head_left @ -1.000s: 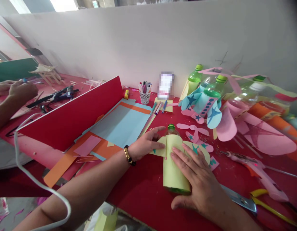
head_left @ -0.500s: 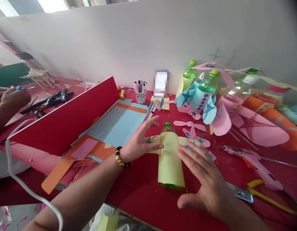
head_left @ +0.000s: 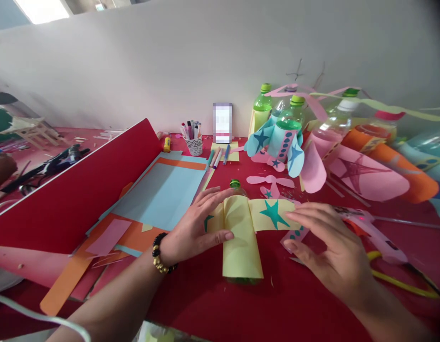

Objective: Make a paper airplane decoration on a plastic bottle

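A green-capped plastic bottle (head_left: 235, 184) lies on the red table, wrapped in pale yellow paper (head_left: 241, 247). Out to its right extends a yellow paper wing (head_left: 271, 213) with a teal star; a similar wing on the left is mostly covered by my hand. My left hand (head_left: 201, 221), fingers and thumb apart, hovers at the bottle's left side, the thumb over the yellow wrap. My right hand (head_left: 330, 242) is also open, its fingertips at the outer end of the right wing. Whether they touch it I cannot tell.
Decorated bottle planes (head_left: 291, 133) crowd the back right. A pink glue gun (head_left: 379, 232) and yellow-handled scissors (head_left: 405, 283) lie right. Coloured paper sheets (head_left: 163, 190) and a red divider board (head_left: 80, 190) are left. A pen cup (head_left: 194, 145) and phone (head_left: 222, 123) stand behind.
My right hand has moved away from the bottle to the right, uncovering the starred wing. My left hand has shifted closer over the bottle's left side. The camera view has turned slightly right.
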Tool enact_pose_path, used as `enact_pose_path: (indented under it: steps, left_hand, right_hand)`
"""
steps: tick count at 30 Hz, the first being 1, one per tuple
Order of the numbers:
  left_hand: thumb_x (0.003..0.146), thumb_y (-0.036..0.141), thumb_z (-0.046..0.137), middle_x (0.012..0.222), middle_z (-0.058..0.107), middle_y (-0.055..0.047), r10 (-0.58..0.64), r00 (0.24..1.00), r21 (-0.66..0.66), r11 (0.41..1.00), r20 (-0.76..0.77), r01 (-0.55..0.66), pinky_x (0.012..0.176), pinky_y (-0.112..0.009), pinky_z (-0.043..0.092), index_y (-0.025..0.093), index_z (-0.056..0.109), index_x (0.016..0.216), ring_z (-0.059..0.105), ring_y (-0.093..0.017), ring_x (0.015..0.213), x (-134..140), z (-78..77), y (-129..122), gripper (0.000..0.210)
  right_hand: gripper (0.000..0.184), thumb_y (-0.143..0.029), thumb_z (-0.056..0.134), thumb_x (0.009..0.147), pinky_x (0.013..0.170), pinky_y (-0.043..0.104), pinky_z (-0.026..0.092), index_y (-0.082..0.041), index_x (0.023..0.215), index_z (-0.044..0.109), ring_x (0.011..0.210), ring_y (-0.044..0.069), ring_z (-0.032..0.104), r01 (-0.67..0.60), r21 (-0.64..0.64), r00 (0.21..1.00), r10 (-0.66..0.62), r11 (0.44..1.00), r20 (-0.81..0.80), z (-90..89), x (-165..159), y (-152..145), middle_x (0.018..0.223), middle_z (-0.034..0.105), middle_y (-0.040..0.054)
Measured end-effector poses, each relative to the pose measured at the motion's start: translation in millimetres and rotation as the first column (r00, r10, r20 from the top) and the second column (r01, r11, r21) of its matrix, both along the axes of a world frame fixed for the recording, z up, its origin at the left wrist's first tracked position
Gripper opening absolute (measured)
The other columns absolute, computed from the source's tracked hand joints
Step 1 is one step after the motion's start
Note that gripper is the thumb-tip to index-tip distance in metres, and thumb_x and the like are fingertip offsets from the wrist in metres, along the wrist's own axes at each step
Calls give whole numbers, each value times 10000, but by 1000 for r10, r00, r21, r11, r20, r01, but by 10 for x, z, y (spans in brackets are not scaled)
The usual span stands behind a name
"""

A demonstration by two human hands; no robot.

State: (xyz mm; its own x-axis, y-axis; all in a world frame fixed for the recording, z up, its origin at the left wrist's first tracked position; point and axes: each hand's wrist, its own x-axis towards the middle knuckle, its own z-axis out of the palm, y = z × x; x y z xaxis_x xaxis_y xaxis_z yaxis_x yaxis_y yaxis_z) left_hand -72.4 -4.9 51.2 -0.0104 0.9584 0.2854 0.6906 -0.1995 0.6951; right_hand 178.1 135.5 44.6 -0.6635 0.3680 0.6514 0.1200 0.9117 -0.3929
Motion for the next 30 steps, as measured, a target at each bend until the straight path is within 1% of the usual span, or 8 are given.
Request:
enact_pose_path:
  steps: [5,9,12,14,17,23,27,30]
  left_hand:
    - [875,379,629,1483,430,-66,-38,996,8,999,-83,39,1157,-494,278,278,378,1448,241,-299,1438,70,0,-37,634]
    - [883,369,616,1482,434,-54,-61,991,-13,998,-116,60,1164,-496,272,281,388,1441,253,-290,1439,103,-4,-46,609]
    - [880,361,617,1475,445,-53,-68,990,-40,997,-124,64,1159,-497,286,279,404,1433,249,-292,1442,109,-19,-38,598]
    - [878,353,620,1461,463,-48,-76,989,-46,996,-127,70,1158,-486,296,279,426,1419,251,-285,1443,111,-34,-33,580]
    - [873,346,626,1448,480,-38,-97,987,-27,995,-131,94,1157,-479,301,290,476,1382,261,-277,1440,130,-48,-41,534]
    - [799,442,695,1440,487,-69,-186,970,-39,983,-156,182,1175,-558,197,274,537,1337,280,-328,1424,237,-14,-100,585]
    - [769,496,708,1406,525,-83,-240,958,-100,969,-155,226,1178,-577,139,263,573,1308,307,-344,1409,293,-1,-109,602]
    - [780,485,700,1386,543,-91,-238,962,-96,969,-137,226,1174,-582,132,262,577,1306,322,-342,1403,306,-3,-108,584]
  right_hand:
    - [132,-187,595,872,827,377,501,-183,974,678,908,219,618,185,-25,983,-185,982,-9,4,59,183,914,683,68]
    - [154,-189,536,873,709,340,509,-192,841,687,792,205,634,315,2,922,-306,949,237,-80,117,359,816,695,45]
    - [185,-165,539,816,731,380,513,-183,898,703,845,249,651,378,90,812,-376,921,447,-189,159,430,884,713,68]
    - [229,-159,565,779,772,415,510,-163,968,696,920,291,645,406,154,739,-422,901,525,-259,182,449,945,714,99]
    - [256,-152,595,748,798,434,502,-155,990,676,974,318,631,400,185,695,-429,898,577,-333,202,461,985,709,127]
    - [233,-105,571,721,897,450,463,-165,926,666,966,302,631,380,198,692,-420,903,587,-360,201,456,899,707,112]
    - [160,-111,555,732,779,394,479,-167,850,646,905,283,616,363,185,667,-394,913,633,-318,193,446,862,648,92]
    - [135,-103,543,728,713,348,458,-176,808,623,848,245,603,359,161,688,-377,919,620,-284,181,451,874,620,83]
